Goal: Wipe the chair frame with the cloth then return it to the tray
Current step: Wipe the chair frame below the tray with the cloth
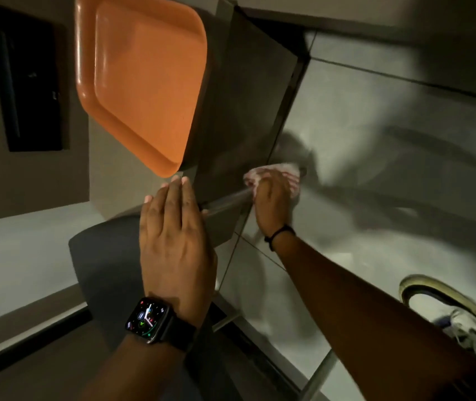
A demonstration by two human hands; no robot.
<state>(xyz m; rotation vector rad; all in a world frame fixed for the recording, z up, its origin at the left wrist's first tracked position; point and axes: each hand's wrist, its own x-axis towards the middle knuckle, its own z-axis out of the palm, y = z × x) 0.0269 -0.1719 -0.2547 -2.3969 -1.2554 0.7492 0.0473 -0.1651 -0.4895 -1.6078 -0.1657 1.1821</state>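
A pale pink cloth (277, 173) is bunched around a grey metal bar of the chair frame (225, 202), and my right hand (271, 204) grips the cloth there. My left hand (173, 241), with a smartwatch on the wrist, lies flat with fingers together on the dark chair back (106, 261), holding nothing. The orange tray (141, 79) lies empty on a dark surface just beyond my left fingertips. The view is blurred around the right hand.
The floor is pale tile (375, 117) with dark grout lines and long shadows. A shoe (462, 331) lies at the lower right. A dark panel (25, 79) is set in the wall at the upper left. More frame bars (315, 374) run under my right forearm.
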